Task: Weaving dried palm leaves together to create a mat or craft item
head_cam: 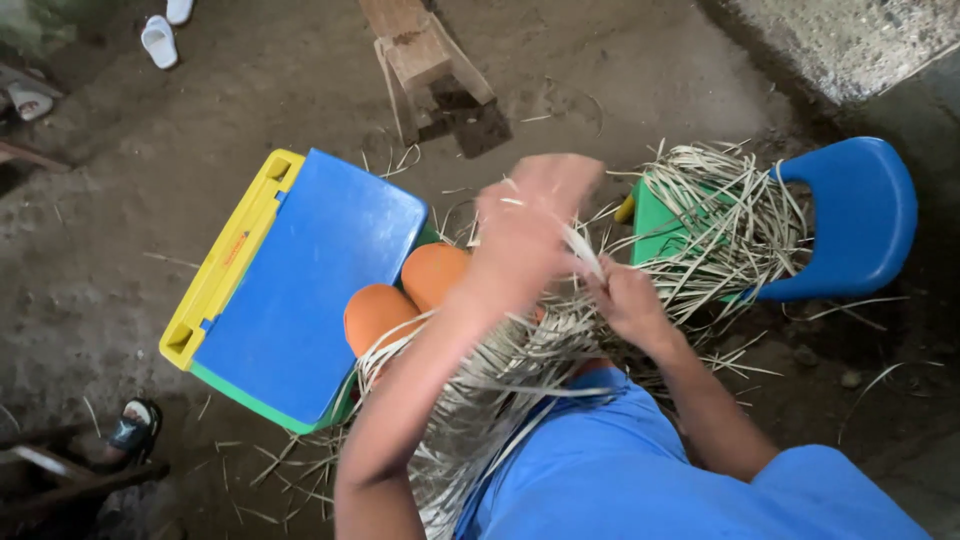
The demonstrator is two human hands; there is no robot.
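Strips [520, 370] of pale dried leaf lie in a thick bundle across the person's lap, fanning from 6 o'clock up toward the middle of the view. More of them [720, 220] are heaped on a small chair [860, 215] with a blue back and green seat at 3 o'clock. The left hand [525, 225], blurred, is raised at the centre with one strip crossing it; whether its fingers are clenched cannot be told. The right hand [630, 300], just at 4 o'clock of the left, has its fingers clenched on a bunch of strips where the bundle meets the heap. At 9 o'clock of the hands lies a tipped plastic stool [300, 280], blue with a yellow edge, a green rim and orange legs, touching the bundle. A wooden block [420, 50] stands at 12 o'clock on the dirt floor [150, 180], and white sandals [160, 40] lie at 11 o'clock.
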